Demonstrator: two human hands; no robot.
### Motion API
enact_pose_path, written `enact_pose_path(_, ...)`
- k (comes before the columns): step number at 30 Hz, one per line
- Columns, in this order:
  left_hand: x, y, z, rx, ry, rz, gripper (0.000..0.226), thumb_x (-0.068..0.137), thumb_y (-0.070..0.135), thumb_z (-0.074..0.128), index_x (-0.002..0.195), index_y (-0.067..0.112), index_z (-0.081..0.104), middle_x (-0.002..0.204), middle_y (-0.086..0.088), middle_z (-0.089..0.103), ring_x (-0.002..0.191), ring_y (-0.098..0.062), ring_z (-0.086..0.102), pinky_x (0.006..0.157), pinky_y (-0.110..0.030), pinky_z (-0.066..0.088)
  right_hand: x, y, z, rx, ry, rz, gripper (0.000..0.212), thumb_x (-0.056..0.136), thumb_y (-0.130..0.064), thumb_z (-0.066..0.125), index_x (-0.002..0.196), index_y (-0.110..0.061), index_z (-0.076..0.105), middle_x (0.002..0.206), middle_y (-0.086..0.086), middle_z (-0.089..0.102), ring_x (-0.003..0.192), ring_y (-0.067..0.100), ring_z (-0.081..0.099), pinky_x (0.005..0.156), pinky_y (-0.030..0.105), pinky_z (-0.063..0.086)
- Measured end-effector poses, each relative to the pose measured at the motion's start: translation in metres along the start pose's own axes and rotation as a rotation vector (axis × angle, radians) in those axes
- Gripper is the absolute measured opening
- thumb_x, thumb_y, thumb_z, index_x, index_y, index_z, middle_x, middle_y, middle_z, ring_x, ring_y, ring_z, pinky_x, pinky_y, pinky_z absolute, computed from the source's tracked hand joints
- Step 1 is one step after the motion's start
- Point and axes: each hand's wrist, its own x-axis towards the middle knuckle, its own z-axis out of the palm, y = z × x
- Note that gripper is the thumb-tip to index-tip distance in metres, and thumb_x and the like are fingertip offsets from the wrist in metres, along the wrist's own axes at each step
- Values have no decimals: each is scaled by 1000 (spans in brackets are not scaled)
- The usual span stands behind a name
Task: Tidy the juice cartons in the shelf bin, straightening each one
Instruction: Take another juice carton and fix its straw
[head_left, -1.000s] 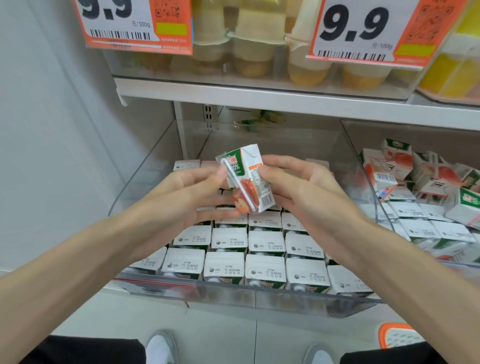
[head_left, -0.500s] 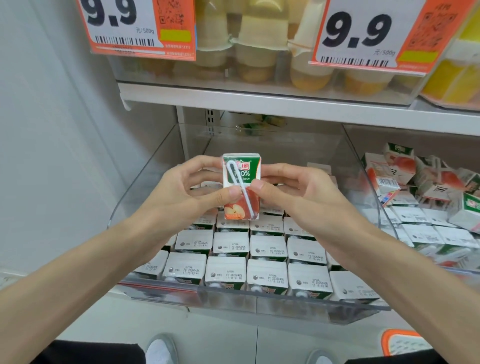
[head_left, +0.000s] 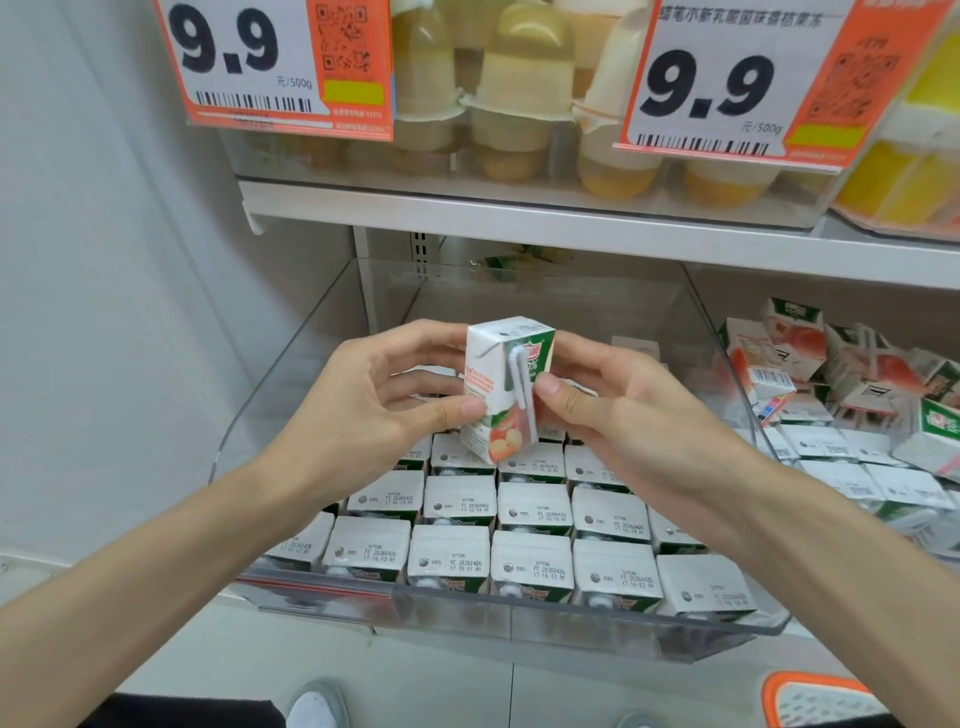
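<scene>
A small white, green and red juice carton (head_left: 501, 387) with a wrapped straw on its front is held upright above the clear shelf bin (head_left: 519, 618). My left hand (head_left: 374, 400) pinches its left side and my right hand (head_left: 618, 405) pinches its right side, thumb on the straw. Below it, several juice cartons (head_left: 530, 519) stand upright in neat rows, white tops with date print facing up. The back of the bin behind my hands holds few cartons that I can see.
To the right, a second clear bin (head_left: 857, 415) holds several juice cartons lying jumbled. An upper shelf (head_left: 571, 223) carries jelly cups and two orange price tags. A white wall is at the left. Shoes show on the floor below.
The held carton has turned between my hands, from straw-front facing me to showing its left side and top, and it sits slightly higher in view.
</scene>
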Motion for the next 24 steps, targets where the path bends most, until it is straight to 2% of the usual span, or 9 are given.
enact_pose_path(3, 1, 4, 1, 4, -26, -2, 44, 92, 15, 77, 132, 30, 68, 123, 11, 76, 113, -10, 73, 97, -22, 57, -4, -7, -3, -112, 79, -11, 34, 107, -15, 60, 135, -32, 68, 127, -14, 73, 121, 0, 66, 113, 37, 46)
enact_pose_path(6, 9, 12, 7, 1, -49, -31, 55, 91, 38, 72, 144, 37, 57, 123, 12, 77, 113, -7, 73, 97, -28, 58, -4, -12, -7, -29, 110, 24, 29, 106, -19, 61, 134, -26, 69, 125, -4, 76, 115, 9, 72, 109, 37, 53)
enact_pose_path(8, 19, 16, 14, 64, -29, -15, 61, 87, 46, 71, 145, 34, 56, 115, 12, 78, 108, -3, 74, 95, -24, 58, -5, -11, -8, -42, 98, 48, 28, 106, -23, 62, 133, -29, 69, 124, -7, 76, 114, 6, 72, 107, 34, 52)
enact_pose_path(12, 37, 21, 24, 191, -28, 76, 41, 85, 29, 83, 124, 22, 72, 105, 15, 79, 99, 0, 73, 89, -14, 55, -7, -8, -15, -219, 173, 6, 30, 102, -20, 69, 128, -37, 68, 120, -14, 73, 114, -5, 66, 107, 30, 50)
enact_pose_path(15, 50, 21, 33, 149, -18, 50, 43, 87, 22, 85, 127, 21, 71, 108, 11, 79, 100, 0, 74, 91, -14, 56, -11, -10, -32, -350, 275, -9, 38, 100, -13, 72, 130, -35, 64, 118, -12, 71, 112, 0, 67, 107, 31, 54)
enact_pose_path(18, 69, 20, 46, 121, 68, 42, 37, 91, 20, 82, 125, 25, 69, 111, 18, 77, 101, 9, 71, 89, -6, 52, -18, -14, -55, -605, 438, -74, 42, 98, 1, 58, 122, -33, 67, 108, -14, 69, 103, 4, 67, 100, 32, 56)
enact_pose_path(20, 84, 18, 54, 79, 119, 44, 31, 91, 17, 82, 117, 28, 68, 107, 22, 74, 94, 15, 69, 83, -1, 49, -25, -17, -65, -735, 496, -92, 47, 95, 4, 50, 111, -34, 73, 102, -18, 71, 99, 2, 67, 91, 22, 55)
enact_pose_path(22, 99, 13, 62, 45, 141, 35, 30, 91, 13, 82, 110, 30, 67, 105, 22, 72, 90, 17, 69, 84, -2, 50, -29, -18, -71, -801, 522, -67, 46, 95, 2, 49, 110, -33, 76, 101, -18, 73, 93, 0, 67, 80, 13, 52)
enact_pose_path(24, 112, 6, 72, 55, 135, 7, 30, 90, 12, 83, 106, 32, 66, 105, 19, 72, 99, 7, 70, 99, -16, 53, -30, -16, -74, -828, 533, -42, 44, 95, -1, 49, 112, -32, 76, 97, -14, 76, 82, 7, 70, 74, 19, 55)
